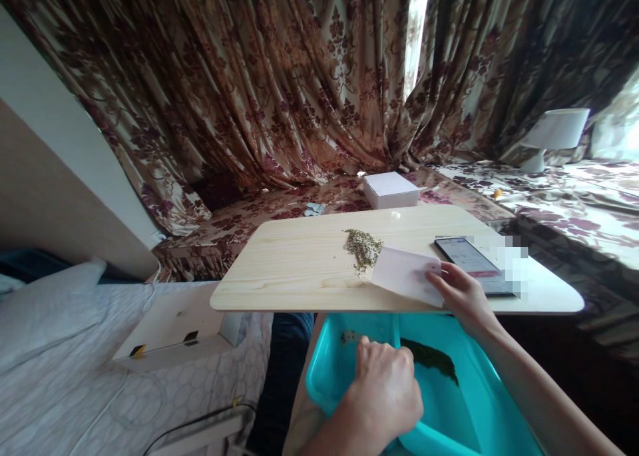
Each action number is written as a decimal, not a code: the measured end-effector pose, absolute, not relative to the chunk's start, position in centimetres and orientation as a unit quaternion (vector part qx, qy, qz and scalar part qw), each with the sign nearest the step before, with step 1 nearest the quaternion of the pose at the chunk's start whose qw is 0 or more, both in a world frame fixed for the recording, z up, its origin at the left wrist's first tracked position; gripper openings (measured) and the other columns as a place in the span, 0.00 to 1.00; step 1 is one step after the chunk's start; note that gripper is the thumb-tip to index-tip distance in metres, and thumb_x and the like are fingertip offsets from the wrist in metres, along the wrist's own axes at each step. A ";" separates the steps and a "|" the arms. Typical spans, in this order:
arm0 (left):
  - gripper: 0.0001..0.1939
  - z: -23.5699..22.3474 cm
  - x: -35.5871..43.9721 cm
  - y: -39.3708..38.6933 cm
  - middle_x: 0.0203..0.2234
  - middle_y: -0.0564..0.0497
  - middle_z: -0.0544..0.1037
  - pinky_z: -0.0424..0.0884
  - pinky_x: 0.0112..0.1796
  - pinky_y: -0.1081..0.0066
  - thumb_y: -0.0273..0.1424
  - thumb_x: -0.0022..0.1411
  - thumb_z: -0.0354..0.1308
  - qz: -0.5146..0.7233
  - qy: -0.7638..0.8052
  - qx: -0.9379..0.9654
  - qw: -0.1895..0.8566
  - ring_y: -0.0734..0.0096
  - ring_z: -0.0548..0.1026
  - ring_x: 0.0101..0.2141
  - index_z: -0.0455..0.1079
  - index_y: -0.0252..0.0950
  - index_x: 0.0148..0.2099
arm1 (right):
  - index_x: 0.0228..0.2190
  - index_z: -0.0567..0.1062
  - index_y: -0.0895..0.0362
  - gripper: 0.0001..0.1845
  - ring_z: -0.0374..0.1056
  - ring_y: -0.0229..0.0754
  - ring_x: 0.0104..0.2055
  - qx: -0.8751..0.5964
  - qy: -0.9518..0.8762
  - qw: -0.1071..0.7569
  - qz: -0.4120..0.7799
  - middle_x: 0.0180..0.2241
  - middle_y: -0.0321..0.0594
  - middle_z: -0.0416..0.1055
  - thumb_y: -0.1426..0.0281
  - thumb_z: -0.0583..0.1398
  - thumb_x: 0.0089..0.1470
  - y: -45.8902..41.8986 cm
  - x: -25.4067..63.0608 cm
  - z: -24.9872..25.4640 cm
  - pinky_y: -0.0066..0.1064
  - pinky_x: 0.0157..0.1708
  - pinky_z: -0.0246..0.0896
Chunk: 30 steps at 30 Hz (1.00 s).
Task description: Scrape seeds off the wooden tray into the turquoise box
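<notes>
My right hand [464,295] pinches a white plastic-looking card [405,273] at its right end. The far end of the card lies against a loose pile of small green-brown grains or dried buds [363,248] on the pale wooden tabletop [279,263]. Below the table edge, my left hand [387,386] is closed in a fist over a turquoise divided tray [442,409], near its divider. Whatever sits inside the fist is hidden. Dark green bits [430,357] lie in the tray's right compartment, and a few pale specks show in the left one.
A phone or tablet [472,264] lies on the table beside my right hand, partly pixelated. Behind the table are a white box [391,188] and patterned curtains. A white case [172,323] rests on the bed at left, with cables nearby. A lamp [556,131] stands far right.
</notes>
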State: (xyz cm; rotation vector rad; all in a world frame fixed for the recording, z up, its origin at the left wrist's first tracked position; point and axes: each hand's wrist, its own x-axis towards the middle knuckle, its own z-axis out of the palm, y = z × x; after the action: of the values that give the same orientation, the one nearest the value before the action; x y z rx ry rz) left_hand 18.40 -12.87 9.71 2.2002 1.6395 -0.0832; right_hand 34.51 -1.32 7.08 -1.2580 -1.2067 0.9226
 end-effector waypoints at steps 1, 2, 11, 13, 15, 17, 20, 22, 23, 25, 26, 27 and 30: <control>0.14 9.7 18.4 -12.9 0.33 0.39 0.77 0.60 0.49 0.56 0.27 0.56 0.47 -0.030 0.585 0.787 0.195 0.54 0.74 0.39 0.72 0.32 0.40 | 0.32 0.75 0.56 0.22 0.71 0.44 0.26 -0.529 -0.514 0.545 0.400 0.27 0.41 0.77 0.55 0.67 0.38 -1.5 34.5 7.1 0.29 0.19 0.63; 0.14 9.7 18.5 -12.9 0.33 0.40 0.78 0.60 0.49 0.56 0.27 0.56 0.47 -0.030 0.584 0.788 0.192 0.54 0.74 0.39 0.72 0.32 0.40 | 0.32 0.75 0.57 0.22 0.70 0.43 0.25 -0.525 -0.517 0.539 0.408 0.27 0.41 0.77 0.54 0.67 0.37 -1.6 34.5 7.0 0.28 0.17 0.61; 0.13 9.7 18.8 -13.0 0.32 0.40 0.78 0.62 0.46 0.58 0.27 0.56 0.48 -0.026 0.584 0.794 0.169 0.55 0.75 0.37 0.72 0.32 0.38 | 0.32 0.75 0.57 0.24 0.72 0.45 0.28 -0.513 -0.509 0.560 0.405 0.25 0.41 0.77 0.53 0.68 0.36 -1.7 35.0 6.5 0.29 0.20 0.64; 0.13 9.7 18.9 -13.0 0.32 0.40 0.78 0.62 0.45 0.58 0.27 0.56 0.48 -0.026 0.581 0.796 0.166 0.54 0.75 0.37 0.72 0.32 0.38 | 0.32 0.76 0.57 0.26 0.73 0.46 0.28 -0.501 -0.529 0.544 0.416 0.27 0.43 0.78 0.51 0.68 0.36 -1.8 34.7 6.2 0.31 0.21 0.66; 0.13 9.7 18.9 -13.0 0.32 0.40 0.78 0.63 0.44 0.58 0.27 0.56 0.48 -0.024 0.581 0.797 0.162 0.54 0.75 0.37 0.72 0.32 0.37 | 0.31 0.76 0.56 0.27 0.74 0.46 0.28 -0.482 -0.543 0.532 0.437 0.27 0.43 0.79 0.49 0.68 0.35 -2.0 34.5 6.1 0.32 0.23 0.68; 0.13 9.7 19.0 -13.0 0.32 0.40 0.78 0.63 0.45 0.58 0.27 0.56 0.48 -0.024 0.583 0.796 0.160 0.54 0.75 0.37 0.73 0.32 0.37 | 0.30 0.77 0.56 0.26 0.74 0.47 0.29 -0.467 -0.552 0.516 0.460 0.28 0.43 0.79 0.50 0.69 0.34 -2.3 34.3 6.2 0.33 0.26 0.69; 0.12 9.7 19.0 -13.0 0.31 0.40 0.78 0.62 0.45 0.58 0.27 0.56 0.48 -0.026 0.586 0.794 0.160 0.55 0.75 0.37 0.73 0.32 0.36 | 0.32 0.77 0.56 0.25 0.74 0.46 0.30 -0.472 -0.547 0.518 0.458 0.30 0.43 0.79 0.51 0.69 0.36 -2.5 34.4 6.7 0.33 0.28 0.70; 0.12 9.7 19.1 -13.1 0.31 0.40 0.78 0.63 0.45 0.58 0.27 0.56 0.48 -0.027 0.586 0.794 0.158 0.54 0.75 0.37 0.73 0.32 0.36 | 0.32 0.76 0.56 0.24 0.74 0.46 0.31 -0.484 -0.527 0.548 0.433 0.29 0.43 0.79 0.52 0.68 0.36 -2.3 34.5 7.2 0.33 0.28 0.69; 0.12 9.7 19.1 -13.1 0.31 0.40 0.78 0.63 0.45 0.58 0.27 0.56 0.48 -0.027 0.587 0.794 0.158 0.54 0.75 0.37 0.73 0.32 0.36 | 0.31 0.76 0.55 0.23 0.74 0.46 0.31 -0.490 -0.518 0.562 0.420 0.29 0.42 0.79 0.53 0.69 0.36 -2.1 34.6 7.3 0.33 0.28 0.69; 0.12 9.8 19.1 -13.2 0.31 0.40 0.78 0.63 0.45 0.58 0.27 0.56 0.48 -0.027 0.586 0.794 0.157 0.54 0.75 0.37 0.73 0.32 0.36 | 0.30 0.75 0.55 0.21 0.74 0.47 0.31 -0.499 -0.506 0.578 0.401 0.28 0.41 0.79 0.55 0.69 0.35 -1.7 34.6 7.5 0.33 0.29 0.69; 0.12 9.8 19.1 -13.2 0.31 0.40 0.78 0.63 0.45 0.58 0.27 0.56 0.48 -0.027 0.586 0.794 0.158 0.54 0.75 0.37 0.73 0.32 0.36 | 0.29 0.75 0.55 0.20 0.74 0.47 0.32 -0.503 -0.502 0.583 0.395 0.28 0.41 0.79 0.56 0.69 0.34 -1.5 34.6 7.5 0.33 0.29 0.69; 0.12 9.8 19.0 -13.2 0.31 0.40 0.78 0.63 0.45 0.58 0.28 0.56 0.48 -0.027 0.585 0.795 0.159 0.55 0.75 0.37 0.73 0.32 0.36 | 0.28 0.75 0.55 0.19 0.74 0.47 0.31 -0.507 -0.499 0.584 0.391 0.27 0.41 0.79 0.57 0.69 0.34 -1.3 34.5 7.5 0.33 0.29 0.69; 0.12 9.6 19.0 -13.2 0.31 0.40 0.78 0.63 0.45 0.58 0.28 0.56 0.48 -0.027 0.581 0.797 0.162 0.55 0.75 0.37 0.72 0.32 0.37 | 0.28 0.75 0.55 0.19 0.73 0.45 0.29 -0.516 -0.496 0.575 0.397 0.26 0.40 0.78 0.57 0.69 0.34 -1.1 34.3 7.2 0.30 0.25 0.66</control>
State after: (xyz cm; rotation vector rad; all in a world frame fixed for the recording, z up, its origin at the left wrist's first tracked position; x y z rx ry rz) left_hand 18.99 -13.18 9.63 2.2741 1.6594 -0.0781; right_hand 34.30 -1.13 7.20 -1.2078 -1.1625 0.9301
